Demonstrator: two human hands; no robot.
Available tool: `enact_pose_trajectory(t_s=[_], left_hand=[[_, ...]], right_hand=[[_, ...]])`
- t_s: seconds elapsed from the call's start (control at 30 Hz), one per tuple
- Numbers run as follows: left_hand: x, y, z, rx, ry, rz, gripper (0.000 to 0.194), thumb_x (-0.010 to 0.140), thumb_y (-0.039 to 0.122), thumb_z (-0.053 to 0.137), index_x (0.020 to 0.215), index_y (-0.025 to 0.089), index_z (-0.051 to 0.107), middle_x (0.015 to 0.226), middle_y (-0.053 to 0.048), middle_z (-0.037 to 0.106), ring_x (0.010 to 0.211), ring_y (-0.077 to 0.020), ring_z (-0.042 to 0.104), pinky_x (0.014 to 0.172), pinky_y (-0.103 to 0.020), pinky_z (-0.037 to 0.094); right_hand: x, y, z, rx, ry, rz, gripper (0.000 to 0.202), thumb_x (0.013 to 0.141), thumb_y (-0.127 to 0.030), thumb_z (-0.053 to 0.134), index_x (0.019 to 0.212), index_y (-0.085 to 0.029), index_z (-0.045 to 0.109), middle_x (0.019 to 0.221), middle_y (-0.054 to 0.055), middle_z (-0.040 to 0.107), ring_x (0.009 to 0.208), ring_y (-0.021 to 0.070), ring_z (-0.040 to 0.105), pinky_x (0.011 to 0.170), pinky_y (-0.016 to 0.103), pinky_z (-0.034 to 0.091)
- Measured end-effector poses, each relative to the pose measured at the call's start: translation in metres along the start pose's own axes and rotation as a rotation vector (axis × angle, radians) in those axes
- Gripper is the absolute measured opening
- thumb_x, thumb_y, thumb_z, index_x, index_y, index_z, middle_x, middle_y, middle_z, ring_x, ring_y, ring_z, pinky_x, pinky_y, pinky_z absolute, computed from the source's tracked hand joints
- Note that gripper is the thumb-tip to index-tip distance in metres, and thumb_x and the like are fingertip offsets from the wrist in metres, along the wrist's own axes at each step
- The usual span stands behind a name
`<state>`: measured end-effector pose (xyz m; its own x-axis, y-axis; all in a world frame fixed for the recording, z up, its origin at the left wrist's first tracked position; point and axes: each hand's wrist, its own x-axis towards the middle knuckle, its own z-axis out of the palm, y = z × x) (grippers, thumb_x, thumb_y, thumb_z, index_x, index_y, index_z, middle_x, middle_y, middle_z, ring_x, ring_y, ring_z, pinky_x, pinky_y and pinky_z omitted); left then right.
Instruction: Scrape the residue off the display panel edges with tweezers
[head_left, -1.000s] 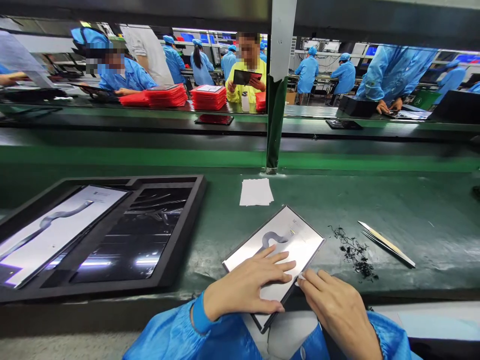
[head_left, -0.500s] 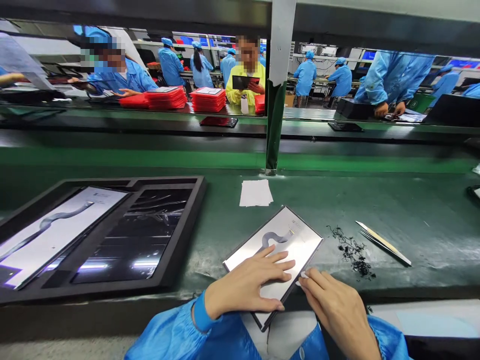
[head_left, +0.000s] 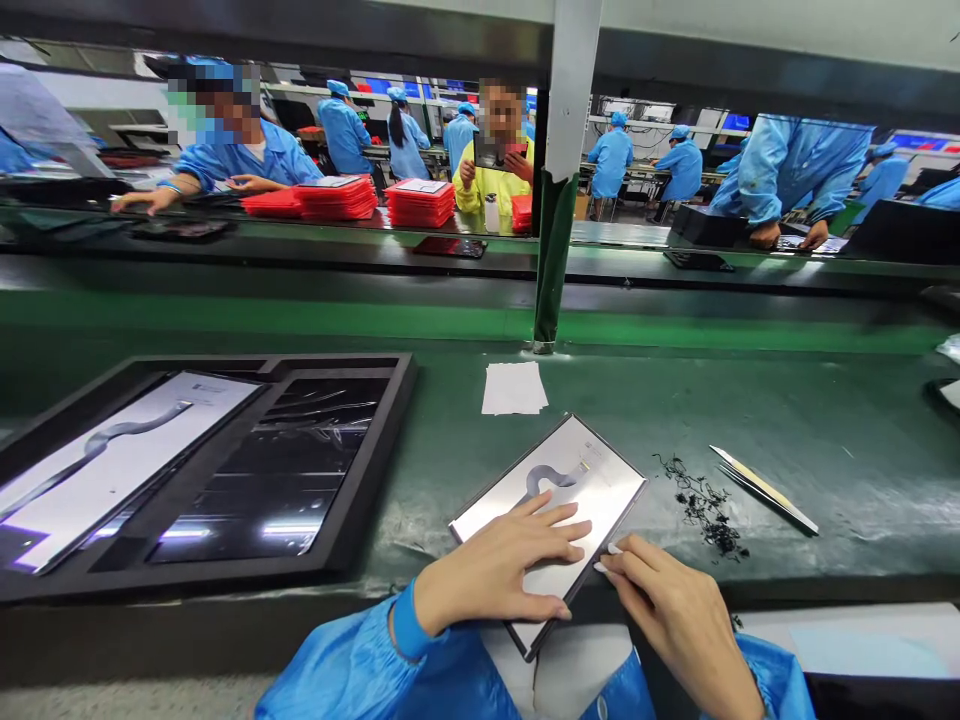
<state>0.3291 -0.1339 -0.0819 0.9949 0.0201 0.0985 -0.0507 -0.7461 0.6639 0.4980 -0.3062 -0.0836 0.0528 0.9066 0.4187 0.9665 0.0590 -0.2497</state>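
Note:
A display panel (head_left: pixel 551 440) with a silvery back and a curved grey ribbon cable (head_left: pixel 551 475) lies at an angle on the green bench, its near corner over the edge. My left hand (head_left: pixel 506 565) rests on it with fingers spread, open, covering part of its back. At the panel's right edge, my right hand (head_left: pixel 671 605) is closed in a pinch; white shows at its fingertips, and whatever is between them is hidden. Thin black scraps (head_left: pixel 705 508) lie in a loose pile to the right. Beyond them are tweezers (head_left: pixel 765 490).
A black foam tray (head_left: pixel 401 420) on the left holds a silver-backed panel (head_left: pixel 161 430) and a glossy black panel (head_left: pixel 277 470). White paper squares (head_left: pixel 515 388) lie behind my panel. A post (head_left: pixel 555 250) rises at the bench's back. Co-workers sit beyond, near red stacks (head_left: pixel 420 205).
Both my hands and the panel keep nearly the same place, with only slight shifts of the view. Across the line, the co-worker on the left has reached an arm out toward the belt.

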Motion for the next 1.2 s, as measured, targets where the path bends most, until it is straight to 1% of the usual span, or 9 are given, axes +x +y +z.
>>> enact_pose_trajectory(t_s=[0.23,0.4,0.53,0.7,0.8,0.97,1.07,1.2], left_hand=[[-0.001,-0.001,0.001,0.003,0.009,0.006,0.042,0.087,0.046,0.071,0.12,0.019,0.066,0.145,-0.008,0.057,0.143,-0.0308,0.042,0.124,-0.049,0.021],[-0.001,-0.002,0.002,-0.016,0.035,0.022,0.043,0.087,0.046,0.071,0.122,0.022,0.067,0.144,-0.007,0.058,0.142,-0.0308,0.043,0.124,-0.049,0.021],[-0.001,-0.002,0.001,-0.017,0.036,0.027,0.042,0.088,0.046,0.071,0.122,0.021,0.066,0.144,-0.008,0.058,0.143,-0.0306,0.042,0.124,-0.049,0.02],[0.0,-0.001,0.001,-0.001,0.023,0.016,0.042,0.088,0.047,0.07,0.12,0.021,0.067,0.145,-0.008,0.057,0.143,-0.0307,0.042,0.124,-0.05,0.02],[-0.001,-0.001,0.001,0.006,0.018,0.008,0.044,0.088,0.048,0.07,0.121,0.019,0.067,0.145,-0.009,0.057,0.143,-0.0306,0.042,0.124,-0.049,0.019],[-0.001,-0.002,0.002,-0.014,0.03,0.018,0.046,0.088,0.049,0.07,0.125,0.021,0.066,0.146,-0.009,0.056,0.143,-0.0309,0.041,0.124,-0.051,0.018],[-0.001,-0.002,0.002,-0.019,0.034,0.019,0.046,0.086,0.048,0.072,0.124,0.021,0.066,0.146,-0.008,0.057,0.143,-0.0314,0.042,0.124,-0.05,0.018],[-0.001,-0.002,0.003,-0.012,0.036,0.024,0.044,0.086,0.047,0.073,0.122,0.022,0.066,0.146,-0.008,0.057,0.143,-0.0317,0.041,0.124,-0.051,0.019]], right_hand=[[-0.001,-0.005,0.002,-0.147,0.044,-0.042,0.049,0.11,-0.029,0.021,0.082,-0.023,0.061,0.073,-0.001,0.066,0.059,0.0127,0.063,0.052,0.029,0.035],[-0.001,-0.007,0.004,-0.23,0.042,-0.084,0.049,0.11,-0.025,0.02,0.083,-0.022,0.06,0.071,-0.001,0.065,0.057,0.0135,0.06,0.053,0.031,0.034],[-0.002,-0.005,0.005,-0.185,0.027,-0.073,0.048,0.11,-0.027,0.021,0.083,-0.022,0.061,0.072,-0.001,0.065,0.058,0.0132,0.06,0.053,0.03,0.034],[-0.004,0.0,0.004,-0.004,-0.036,0.009,0.047,0.11,-0.035,0.023,0.087,-0.024,0.062,0.076,-0.002,0.066,0.063,0.0118,0.065,0.053,0.025,0.038],[-0.005,-0.002,0.004,-0.011,-0.031,0.058,0.048,0.11,-0.036,0.022,0.086,-0.024,0.061,0.077,-0.001,0.066,0.063,0.0115,0.065,0.052,0.025,0.038],[-0.006,-0.009,0.006,-0.151,0.038,0.031,0.046,0.11,-0.028,0.022,0.088,-0.023,0.062,0.076,0.001,0.068,0.062,0.0126,0.065,0.052,0.026,0.036],[-0.008,-0.012,0.008,-0.23,0.046,-0.011,0.045,0.109,-0.023,0.022,0.089,-0.022,0.063,0.076,0.001,0.069,0.061,0.0135,0.063,0.054,0.028,0.037],[-0.011,-0.013,0.01,-0.285,0.058,-0.045,0.044,0.108,-0.016,0.023,0.093,-0.02,0.064,0.082,0.002,0.072,0.063,0.0157,0.062,0.057,0.031,0.039]])
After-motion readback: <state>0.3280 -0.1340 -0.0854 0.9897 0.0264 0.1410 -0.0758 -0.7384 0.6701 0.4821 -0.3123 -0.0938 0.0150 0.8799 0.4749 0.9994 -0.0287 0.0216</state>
